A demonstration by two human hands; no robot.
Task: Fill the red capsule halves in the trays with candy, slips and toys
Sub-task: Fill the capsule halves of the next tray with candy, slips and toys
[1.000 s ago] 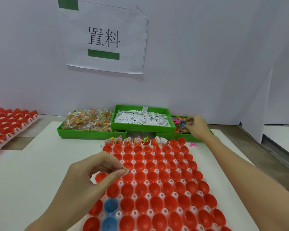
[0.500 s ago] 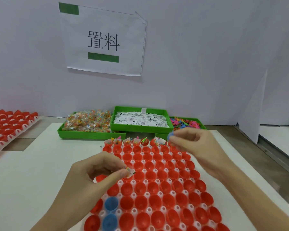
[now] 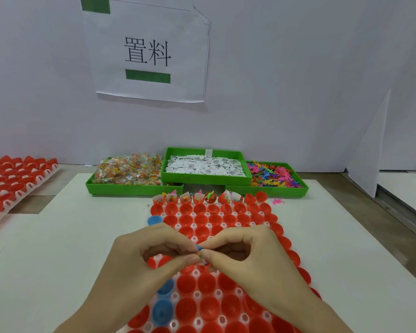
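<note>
While both hands meet mid-frame, left hand (image 3: pixel 139 258) and right hand (image 3: pixel 247 255) pinching a small blue toy (image 3: pixel 198 248) over the tray (image 3: pixel 202 296), only the far row of capsule halves (image 3: pixel 197 197) looks filled, most red cups (image 3: pixel 209 288) remaining empty.

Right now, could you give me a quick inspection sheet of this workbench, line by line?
Surface: white board on a brown table.
Job's things: tray of red capsule halves, its far row filled; green bins of candy, slips and toys.
Clutter: pink toy loose on the board; blue halves among the red.
Hands: left hand and right hand meet over the tray, pinching small pieces.
Cables: nothing seen.
Surroundings: second tray of red halves at left; paper sign on the white wall.
</note>
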